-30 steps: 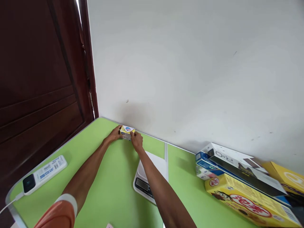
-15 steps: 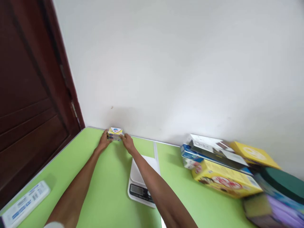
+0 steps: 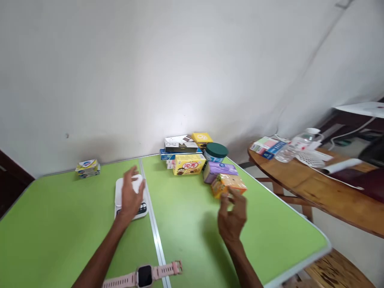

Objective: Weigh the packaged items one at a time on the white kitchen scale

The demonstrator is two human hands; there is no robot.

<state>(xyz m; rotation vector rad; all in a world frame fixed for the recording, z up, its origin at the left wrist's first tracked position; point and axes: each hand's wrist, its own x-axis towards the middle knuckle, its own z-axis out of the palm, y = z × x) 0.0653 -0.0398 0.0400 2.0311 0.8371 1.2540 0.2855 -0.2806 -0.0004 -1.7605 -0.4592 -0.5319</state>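
Observation:
My left hand point(image 3: 131, 194) hovers with spread fingers over a white kitchen scale point(image 3: 119, 194) in the middle of the green table point(image 3: 60, 224). It holds nothing. My right hand point(image 3: 233, 215) is raised with loosely curled, parted fingers just in front of an orange packet point(image 3: 227, 184) and holds nothing. A small yellow and white box point(image 3: 87, 168) stands alone by the wall at the far left, away from both hands.
Behind the orange packet lie a purple pack point(image 3: 219, 170), a yellow carton point(image 3: 189, 163), a dark green lid point(image 3: 216, 150) and stacked boxes point(image 3: 180, 145). A pink smartwatch point(image 3: 144, 275) lies near the front edge. A wooden table point(image 3: 318, 188) with clutter stands at the right.
Both hands have let go of the small yellow box and pulled back from the wall. The view has swung right; my right hand has moved over to the orange packet.

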